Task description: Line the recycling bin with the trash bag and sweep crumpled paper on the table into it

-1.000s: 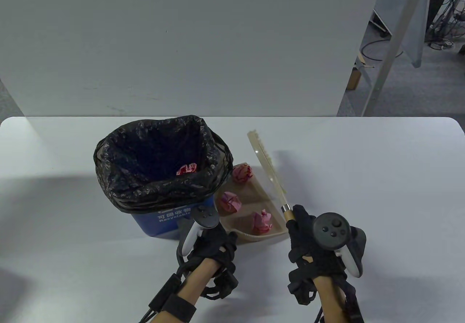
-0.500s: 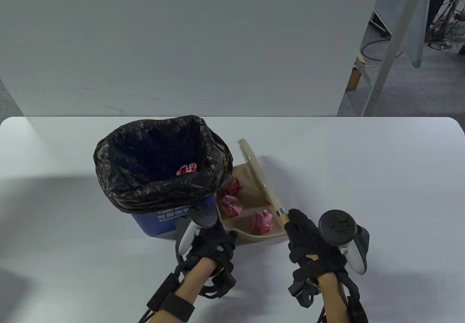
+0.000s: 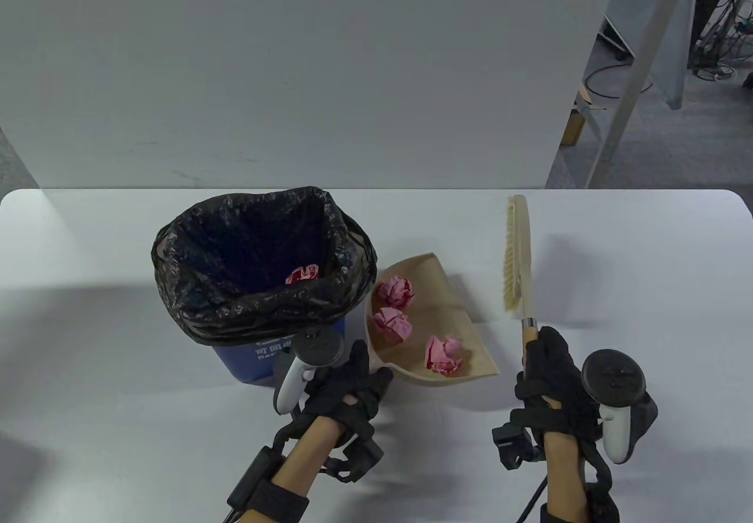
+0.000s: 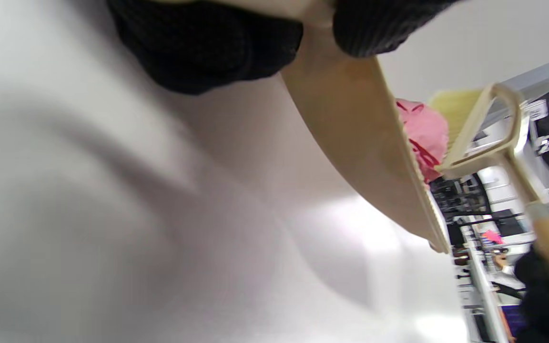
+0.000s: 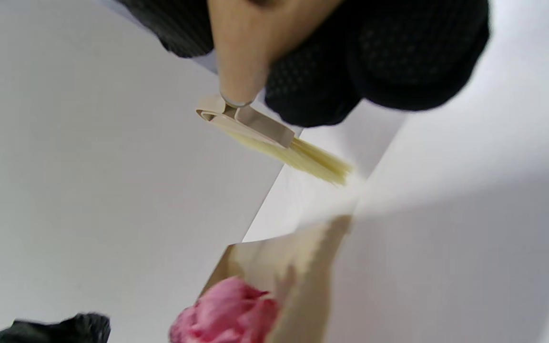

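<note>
Blue plastic recycling bin (image 3: 247,364): rectangular, white lettering on the near face, standing left of centre on the matte white table (image 3: 617,252). Lined with a crinkled, glossy black trash bag (image 3: 194,305) folded out over the rim. One crumpled pink paper ball (image 3: 302,273) lies inside, near the right wall.

Left hand (image 3: 344,390), black knit sensor glove, white-and-grey tracker on its back: just in front of the bin's near right corner. Fingers curled round the handle end of the pan; the left wrist view shows fingertips (image 4: 208,47) clamped on the beige plastic.

Beige plastic dustpan (image 3: 465,340): smooth, scoop-shaped, raised side walls, a toothed edge in the wrist views. Just beside the bin's right side, seemingly tilted with its far edge lifted; whether any part touches the table cannot be told. Contents: three crumpled pink paper balls (image 3: 395,323), loosely wadded, creased.

Hand brush (image 3: 519,258): cream plastic head, straight pale yellow bristles facing left, round light wooden handle with a metal ferrule. Right of the dustpan, apart from it, pointing away from the person.

Right hand (image 3: 550,370), same glove and tracker: fingers wrapped round the wooden handle.
</note>
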Tool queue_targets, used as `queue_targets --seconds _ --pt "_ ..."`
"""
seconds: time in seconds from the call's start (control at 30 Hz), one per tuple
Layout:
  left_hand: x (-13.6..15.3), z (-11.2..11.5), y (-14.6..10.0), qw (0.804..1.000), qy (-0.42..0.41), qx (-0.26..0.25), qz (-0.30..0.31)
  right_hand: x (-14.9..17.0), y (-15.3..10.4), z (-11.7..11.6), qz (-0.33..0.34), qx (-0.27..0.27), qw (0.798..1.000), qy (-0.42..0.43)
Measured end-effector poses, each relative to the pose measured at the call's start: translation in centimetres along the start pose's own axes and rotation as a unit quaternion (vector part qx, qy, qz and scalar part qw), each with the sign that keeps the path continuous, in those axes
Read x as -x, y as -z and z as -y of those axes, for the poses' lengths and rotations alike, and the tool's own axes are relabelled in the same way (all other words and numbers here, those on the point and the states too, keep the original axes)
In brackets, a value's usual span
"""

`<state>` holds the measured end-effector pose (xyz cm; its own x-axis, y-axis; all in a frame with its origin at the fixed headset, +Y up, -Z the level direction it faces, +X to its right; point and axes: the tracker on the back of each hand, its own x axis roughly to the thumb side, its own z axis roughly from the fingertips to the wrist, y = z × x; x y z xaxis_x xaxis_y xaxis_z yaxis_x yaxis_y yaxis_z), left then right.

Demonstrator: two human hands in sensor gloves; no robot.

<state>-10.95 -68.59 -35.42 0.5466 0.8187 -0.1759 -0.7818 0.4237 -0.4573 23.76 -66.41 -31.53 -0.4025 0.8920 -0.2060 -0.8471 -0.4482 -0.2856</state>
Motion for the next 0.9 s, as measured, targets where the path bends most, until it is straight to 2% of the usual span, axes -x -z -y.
queue_targets --seconds 0.17,0.33,0.53,0.7,0.8,0.9 --pt "-1.2 -0.6 -1.4 0.999 -0.016 0.022 0.036 0.9 0.3 0.4 -0.021 0.013 0.999 0.028" --pt "-2.4 -1.5 -2.9 0.997 -0.031 0.015 0.072 1.0 0.3 0.5 -0.024 0.028 0.999 0.025" --pt "-4.2 -1.8 -5.1 0.991 -0.034 0.009 0.127 0.8 0.4 0.1 -0.02 0.015 1.0 0.015" --pt "-6.1 -2.0 -6.7 0.983 -0.05 0.025 0.172 1.0 0.5 -0.1 -0.023 0.014 1.0 0.015" --pt "-6.8 -3.1 -7.6 0.979 -0.07 0.026 0.189 0.9 0.4 0.0 -0.025 0.017 0.999 0.016" --pt "-7.2 -4.9 -8.8 0.977 -0.08 -0.011 0.2 0.9 0.5 -0.1 -0.023 0.016 0.999 0.016"
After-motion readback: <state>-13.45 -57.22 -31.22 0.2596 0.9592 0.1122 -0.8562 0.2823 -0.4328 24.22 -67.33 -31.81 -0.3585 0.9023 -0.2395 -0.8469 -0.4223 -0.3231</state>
